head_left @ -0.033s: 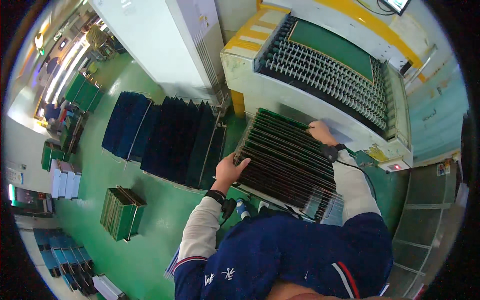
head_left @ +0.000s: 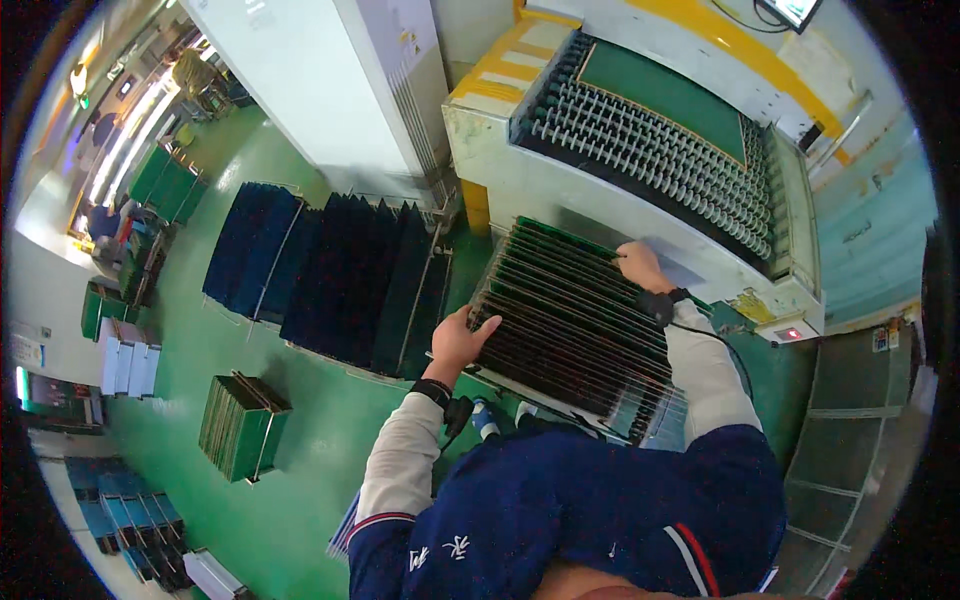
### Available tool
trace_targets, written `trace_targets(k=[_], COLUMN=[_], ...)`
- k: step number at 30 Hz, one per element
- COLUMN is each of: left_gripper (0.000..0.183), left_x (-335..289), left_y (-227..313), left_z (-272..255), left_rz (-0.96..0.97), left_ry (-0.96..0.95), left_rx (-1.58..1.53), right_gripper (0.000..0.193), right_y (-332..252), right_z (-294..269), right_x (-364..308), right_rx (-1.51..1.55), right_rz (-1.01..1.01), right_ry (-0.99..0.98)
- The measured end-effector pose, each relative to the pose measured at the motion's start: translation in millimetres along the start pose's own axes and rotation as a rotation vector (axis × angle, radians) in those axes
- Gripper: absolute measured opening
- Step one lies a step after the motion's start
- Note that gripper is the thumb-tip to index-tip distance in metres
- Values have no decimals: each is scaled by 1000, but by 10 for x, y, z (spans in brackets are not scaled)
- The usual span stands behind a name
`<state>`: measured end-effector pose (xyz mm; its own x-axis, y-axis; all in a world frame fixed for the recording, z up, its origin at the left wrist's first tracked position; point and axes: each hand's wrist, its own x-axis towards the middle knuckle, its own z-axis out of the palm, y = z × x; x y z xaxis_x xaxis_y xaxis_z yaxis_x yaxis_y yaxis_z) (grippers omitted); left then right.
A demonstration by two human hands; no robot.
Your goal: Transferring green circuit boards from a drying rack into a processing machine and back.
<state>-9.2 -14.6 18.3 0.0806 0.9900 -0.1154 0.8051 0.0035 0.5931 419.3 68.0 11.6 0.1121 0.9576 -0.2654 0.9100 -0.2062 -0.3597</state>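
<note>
In front of me stands a rack (head_left: 560, 392) packed with several thin, upright green panels (head_left: 570, 290). At its left side, my left hand (head_left: 460, 342) is closed over the edge, with the thumb lying inward across the panel ends; its other fingers are partly hidden. My right hand (head_left: 643, 267) has its fingers curled on the top edge of a green panel at the far side of the rack. The fingertips there are hard to make out. Clear plates (head_left: 650, 412) show at the rack's near right corner.
Beyond the rack is a roller conveyor machine (head_left: 640, 140) carrying a large green panel (head_left: 665, 95). Dark panel racks (head_left: 345, 285) stand to the left, beside a white cabinet (head_left: 300, 80). A smaller panel stack (head_left: 240, 430) sits on the green floor. Metal-framed panels (head_left: 850, 450) line the right.
</note>
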Motion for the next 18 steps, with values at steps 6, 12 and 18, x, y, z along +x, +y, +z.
trace_targets(k=[6,12,18], left_gripper=[88,92,89], left_x=[-51,56,55], left_y=[28,-126,-46], left_z=[-88,100,-4], left_rz=[-8,16,-4], left_ry=[-96,-64,-136], left_rx=[-38,5,-59], right_gripper=[26,28,23], right_y=[-150,-338,75], right_z=[-333,-1920,-2771], right_x=[-317,-1059,-1666], right_rx=[-72,-87,1048], right_rz=[-162,-274,-85], right_ry=[273,628,886])
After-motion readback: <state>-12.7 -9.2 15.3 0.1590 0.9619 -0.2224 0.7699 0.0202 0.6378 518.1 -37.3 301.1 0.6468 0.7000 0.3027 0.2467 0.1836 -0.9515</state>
